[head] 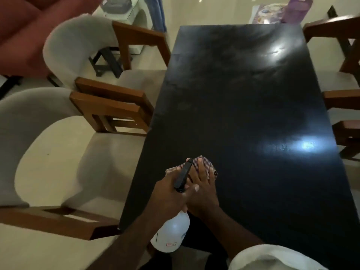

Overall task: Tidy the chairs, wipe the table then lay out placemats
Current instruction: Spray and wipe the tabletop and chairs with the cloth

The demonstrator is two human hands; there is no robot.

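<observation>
A long black table (253,106) runs away from me, its glossy top streaked and catching two light glares. My left hand (169,193) grips the neck of a white spray bottle (172,233) with a black trigger head, held above the table's near left part. Just right of it, my right hand (202,190) lies flat with straight fingers on a checkered cloth (209,164), pressing it on the tabletop. Two grey upholstered chairs with wooden arms stand along the left side, one near (39,145) and one further (78,47).
More wooden-armed chairs (342,94) line the right side of the table. A red sofa (25,32) sits at the far left. Beyond the table's far end lie a patterned purple item (272,12) and a white unit (134,14) on the pale floor.
</observation>
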